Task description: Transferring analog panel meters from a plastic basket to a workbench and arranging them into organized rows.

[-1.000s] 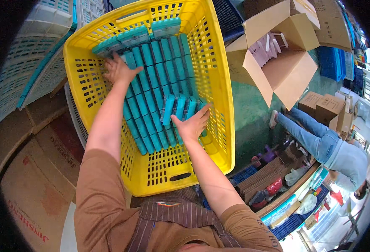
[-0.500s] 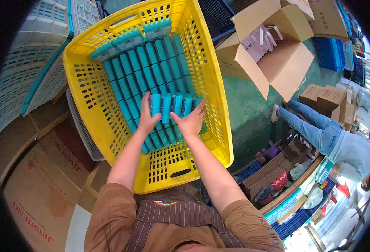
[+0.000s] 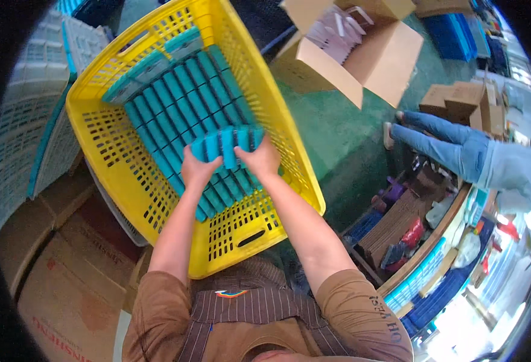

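While clasping a short row of teal boxes point(image 3: 226, 142) from its two ends, holding with left hand point(image 3: 199, 168) and right hand point(image 3: 259, 159) near the middle of the frame, with thumbs along the near side, pointing toward each other. Held over the packed layer of teal boxes point(image 3: 166, 117), inside a yellow basket point(image 3: 306, 196) set slantwise across the left and centre of the frame; cannot tell whether touching the boxes beneath. Along the basket's upper-left end, larger teal packs point(image 3: 146, 71) in a line. At upper right, an open cardboard box point(image 3: 392, 57) with pale pieces point(image 3: 339, 35) inside, above a stretch of green floor point(image 3: 362, 139). At upper left, white crates point(image 3: 33, 84); at lower left, a brown carton point(image 3: 75, 295). At right, a co-worker point(image 3: 476, 157) in jeans.
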Available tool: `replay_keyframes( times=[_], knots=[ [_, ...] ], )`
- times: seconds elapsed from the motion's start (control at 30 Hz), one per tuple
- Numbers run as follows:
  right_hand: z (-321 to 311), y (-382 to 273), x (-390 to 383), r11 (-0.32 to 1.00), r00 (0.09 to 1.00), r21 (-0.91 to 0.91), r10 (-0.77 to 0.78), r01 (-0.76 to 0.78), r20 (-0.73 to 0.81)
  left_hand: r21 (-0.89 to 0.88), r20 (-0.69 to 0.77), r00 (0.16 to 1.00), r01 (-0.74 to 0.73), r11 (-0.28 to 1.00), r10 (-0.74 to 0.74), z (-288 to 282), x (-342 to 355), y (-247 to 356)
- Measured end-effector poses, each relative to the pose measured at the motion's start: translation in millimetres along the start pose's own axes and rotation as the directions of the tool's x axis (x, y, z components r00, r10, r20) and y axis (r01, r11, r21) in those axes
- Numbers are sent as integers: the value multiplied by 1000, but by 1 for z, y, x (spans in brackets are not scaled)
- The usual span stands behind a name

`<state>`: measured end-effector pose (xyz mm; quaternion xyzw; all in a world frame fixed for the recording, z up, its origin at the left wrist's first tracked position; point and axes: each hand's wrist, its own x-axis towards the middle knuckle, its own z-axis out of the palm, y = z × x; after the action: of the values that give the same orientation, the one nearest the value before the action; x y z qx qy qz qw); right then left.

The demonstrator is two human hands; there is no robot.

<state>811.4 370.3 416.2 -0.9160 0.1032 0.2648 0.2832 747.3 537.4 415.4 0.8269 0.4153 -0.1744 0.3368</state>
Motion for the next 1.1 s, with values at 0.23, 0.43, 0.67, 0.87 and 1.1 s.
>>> replay_keyframes(
  times=[0.23,0.43,0.67,0.87,1.1],
  knots=[
    [-77,-25,-125,917,963,351,-104,191,-250,-235,-269,830,-548,803,488,-71,-99,4],
    [-177,29,-284,786,801,484,-25,386,-598,-120,-290,552,-831,543,782,-108,-256,61],
    [-220,198,-545,868,231,411,355,277,-906,-310,-60,-49,-948,-66,997,-37,-519,75],
    [-145,334,-773,755,-316,649,640,88,-701,-629,305,-408,-765,-140,860,54,-758,-16],
    [-27,451,-922,644,-630,765,602,19,-491,-808,402,-714,-571,-145,574,163,-895,-170]
  ],
)
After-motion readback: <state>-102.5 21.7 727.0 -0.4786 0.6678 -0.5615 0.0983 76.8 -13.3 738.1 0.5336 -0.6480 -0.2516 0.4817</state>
